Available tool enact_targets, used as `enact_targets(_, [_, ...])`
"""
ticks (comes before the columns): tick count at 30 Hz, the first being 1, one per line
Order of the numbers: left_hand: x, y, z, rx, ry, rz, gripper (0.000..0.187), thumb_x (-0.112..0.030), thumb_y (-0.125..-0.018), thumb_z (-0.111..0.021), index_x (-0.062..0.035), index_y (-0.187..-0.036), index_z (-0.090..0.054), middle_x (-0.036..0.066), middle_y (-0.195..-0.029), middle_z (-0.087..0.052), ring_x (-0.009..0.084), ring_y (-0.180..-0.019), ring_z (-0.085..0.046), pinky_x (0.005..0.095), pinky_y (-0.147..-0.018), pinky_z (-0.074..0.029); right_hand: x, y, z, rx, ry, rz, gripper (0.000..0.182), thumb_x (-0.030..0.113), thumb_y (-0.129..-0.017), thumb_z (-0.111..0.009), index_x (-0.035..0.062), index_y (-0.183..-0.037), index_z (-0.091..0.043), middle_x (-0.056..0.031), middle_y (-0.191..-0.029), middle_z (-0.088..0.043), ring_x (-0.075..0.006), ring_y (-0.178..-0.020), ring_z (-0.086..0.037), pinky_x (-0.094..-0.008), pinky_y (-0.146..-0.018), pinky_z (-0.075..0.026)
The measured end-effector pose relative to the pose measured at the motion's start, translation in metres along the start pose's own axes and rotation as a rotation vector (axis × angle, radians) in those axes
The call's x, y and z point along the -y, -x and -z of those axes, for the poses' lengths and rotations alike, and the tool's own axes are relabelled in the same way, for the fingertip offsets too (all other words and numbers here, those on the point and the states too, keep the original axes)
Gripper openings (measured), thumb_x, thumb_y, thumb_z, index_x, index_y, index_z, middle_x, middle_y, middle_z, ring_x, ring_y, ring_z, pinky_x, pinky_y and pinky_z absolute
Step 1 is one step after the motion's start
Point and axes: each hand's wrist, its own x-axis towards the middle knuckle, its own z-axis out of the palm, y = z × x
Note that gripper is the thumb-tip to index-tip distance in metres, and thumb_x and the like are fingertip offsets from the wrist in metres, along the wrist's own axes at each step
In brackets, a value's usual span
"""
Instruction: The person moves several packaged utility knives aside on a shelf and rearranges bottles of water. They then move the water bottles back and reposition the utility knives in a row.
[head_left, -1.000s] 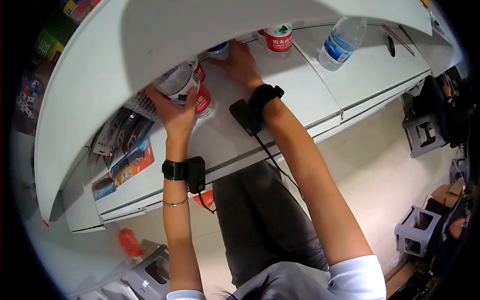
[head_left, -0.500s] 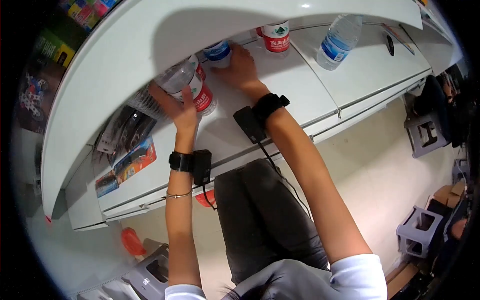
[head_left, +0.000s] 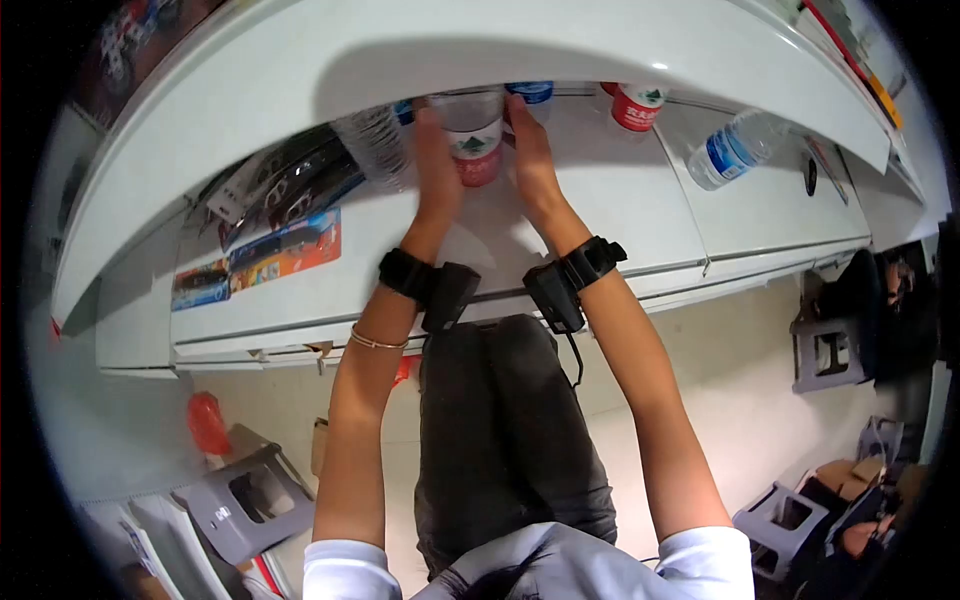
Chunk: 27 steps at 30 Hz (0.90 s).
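A clear plastic water bottle with a red and white label [head_left: 476,150] stands upright on the white counter, its top hidden by the overhanging white edge. Flat against its left side lies my left hand [head_left: 437,165], fingers stretched out and slightly blurred. On the bottle's right, a narrow gap away, my right hand [head_left: 534,160] is open with its fingers pointing up. Just behind its fingertips is a blue-labelled bottle [head_left: 531,93]. To the left of my left hand stands a ribbed clear bottle [head_left: 374,145].
Farther right are another red-labelled bottle [head_left: 638,108] and a tilted-looking blue-labelled bottle [head_left: 733,152]. Black packaged items [head_left: 290,185] and orange blister packs [head_left: 287,250] lie at the left. The curved white overhang [head_left: 480,50] covers the counter's back. Grey stools [head_left: 250,500] stand on the floor.
My right hand has come away from the blue-labelled bottle to the right side of the red-labelled one. The left hand's fingers have straightened along its left side. The view has turned.
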Motion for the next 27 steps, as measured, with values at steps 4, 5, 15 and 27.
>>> enact_targets(4, [-0.014,0.003,-0.009,0.012,-0.220,-0.172,0.058,-0.038,-0.097,-0.032,0.0019,-0.137,-0.023,0.018,-0.140,-0.027,0.0291,-0.131,-0.025,0.0345,-0.108,-0.018,0.023,0.004,-0.014,-0.028,-0.173,-0.271,0.063,0.051,-0.094,-0.035,-0.0004,-0.130,-0.041,-0.0108,-0.128,-0.048,-0.0195,-0.118,-0.044,-0.0316,-0.099,-0.032])
enact_targets(5, [-0.016,0.003,-0.011,0.014,-0.238,-0.191,0.057,-0.037,-0.097,-0.031,0.0020,-0.137,-0.023,0.019,-0.141,-0.026,0.0299,-0.131,-0.024,0.0347,-0.108,-0.017,0.023,0.005,-0.016,-0.020,-0.239,-0.264,0.063,0.051,-0.094,-0.034,0.0004,-0.131,-0.039,-0.0105,-0.130,-0.047,-0.0193,-0.119,-0.043,-0.0318,-0.100,-0.031])
enact_targets(15, [-0.034,-0.002,-0.007,0.091,-0.174,-0.072,0.057,-0.039,-0.095,-0.034,0.0019,-0.134,-0.030,0.021,-0.138,-0.029,0.0349,-0.130,-0.026,0.0405,-0.107,-0.019,0.019,0.000,-0.019,0.018,-0.411,-0.180,0.059,0.050,-0.095,-0.030,0.0056,-0.135,-0.034,-0.0077,-0.134,-0.042,-0.0201,-0.122,-0.040,-0.0337,-0.103,-0.031])
enact_targets(27, [0.005,-0.003,-0.010,0.051,0.333,0.146,0.062,-0.051,-0.095,-0.031,-0.0014,-0.131,-0.038,0.009,-0.128,-0.045,0.0187,-0.117,-0.044,0.0316,-0.099,-0.033,0.001,-0.010,-0.011,0.033,-0.447,-0.182,0.058,0.048,-0.096,-0.029,0.0053,-0.135,-0.034,-0.0090,-0.137,-0.040,-0.0218,-0.123,-0.040,-0.0351,-0.104,-0.029])
